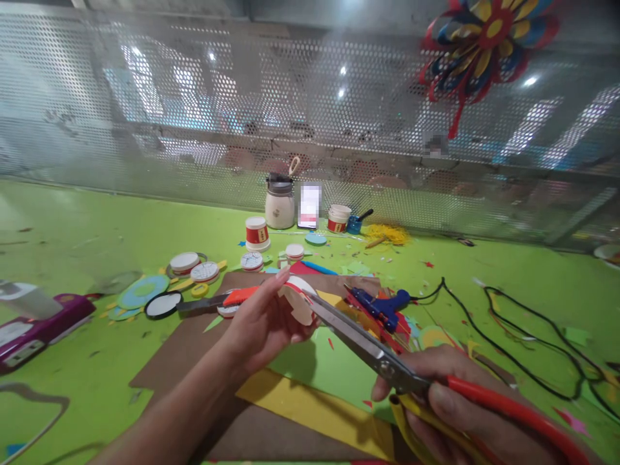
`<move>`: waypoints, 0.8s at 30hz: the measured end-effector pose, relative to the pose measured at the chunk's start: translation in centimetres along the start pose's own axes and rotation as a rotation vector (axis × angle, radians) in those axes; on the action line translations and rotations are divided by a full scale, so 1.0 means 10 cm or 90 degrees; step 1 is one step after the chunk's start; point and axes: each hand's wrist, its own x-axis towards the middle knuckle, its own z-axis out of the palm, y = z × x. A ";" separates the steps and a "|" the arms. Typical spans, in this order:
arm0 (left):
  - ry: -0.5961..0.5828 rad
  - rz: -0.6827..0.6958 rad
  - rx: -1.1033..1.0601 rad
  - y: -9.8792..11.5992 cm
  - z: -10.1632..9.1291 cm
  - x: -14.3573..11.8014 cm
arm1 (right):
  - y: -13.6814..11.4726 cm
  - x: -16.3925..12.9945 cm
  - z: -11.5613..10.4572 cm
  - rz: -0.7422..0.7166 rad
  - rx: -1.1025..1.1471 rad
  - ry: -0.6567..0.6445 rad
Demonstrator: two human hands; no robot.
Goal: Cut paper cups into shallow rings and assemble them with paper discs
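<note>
My left hand (264,320) is closed on a curved white piece with a red edge (300,311), which looks like part of a cut paper cup. In my right hand (455,410) is a large pair of scissors (368,349) with red and yellow handles. Its blade tips meet the edge of the white piece; I cannot tell how far they are apart. Beneath both hands lie a light green sheet (314,368), a yellow strip (320,410) and brown card (169,361). Just past the scissors rests a blue glue gun (385,307).
A black cord (465,316) loops across the right side. An orange-handled cutter (237,296) lies left of my hand. Farther back stand paper cups (256,232), a white jar (279,206) and a phone (310,206). A purple power strip (58,323) sits at left.
</note>
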 end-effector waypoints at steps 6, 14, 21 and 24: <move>0.042 0.024 -0.020 0.00 -0.01 -0.01 | -0.01 0.01 0.01 0.003 0.015 -0.031; 0.053 0.013 -0.009 0.01 -0.02 -0.03 | -0.02 0.01 0.03 -0.048 -0.002 -0.024; 0.054 0.005 0.000 0.01 -0.02 -0.02 | 0.08 -0.03 0.02 -0.008 0.012 0.002; 0.051 -0.001 0.005 0.01 -0.02 -0.02 | 0.12 -0.04 0.02 0.001 0.040 0.000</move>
